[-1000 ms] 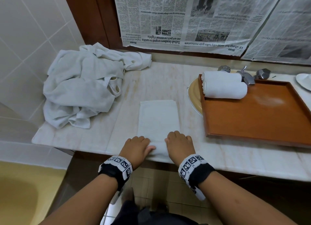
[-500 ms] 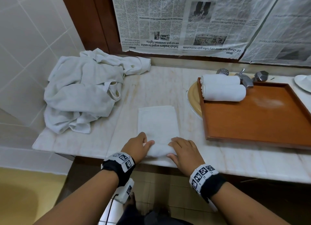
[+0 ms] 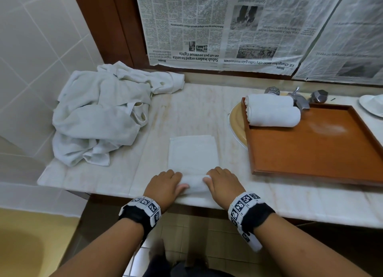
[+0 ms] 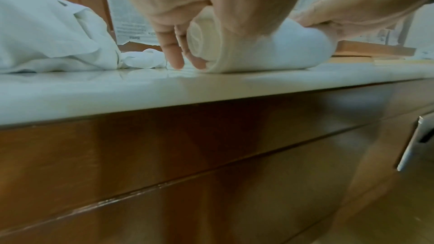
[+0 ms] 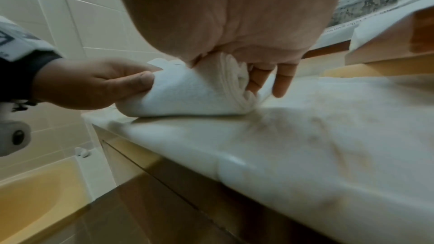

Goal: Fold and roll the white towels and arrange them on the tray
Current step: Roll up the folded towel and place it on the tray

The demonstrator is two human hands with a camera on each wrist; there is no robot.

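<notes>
A folded white towel (image 3: 192, 152) lies flat on the marble counter, its near end wound into a roll (image 3: 195, 182) by the front edge. My left hand (image 3: 165, 183) grips the roll's left end (image 4: 206, 44), thumb behind and fingers in front. My right hand (image 3: 222, 182) grips the right end (image 5: 225, 84) the same way. The wooden tray (image 3: 323, 152) sits to the right. Two rolled white towels (image 3: 273, 116) lie side by side at its far left corner.
A heap of loose white towels (image 3: 99, 115) fills the counter's left end against the tiled wall. The tray rests over a yellow basin (image 3: 236, 121), with taps (image 3: 298, 98) behind it. A white dish (image 3: 373, 105) sits far right. Newspaper (image 3: 228, 28) covers the back wall.
Both hands have pushed the roll away from the counter's edge, so it is thicker and the flat part of the towel is shorter. The hands have re-gripped the roll's ends.
</notes>
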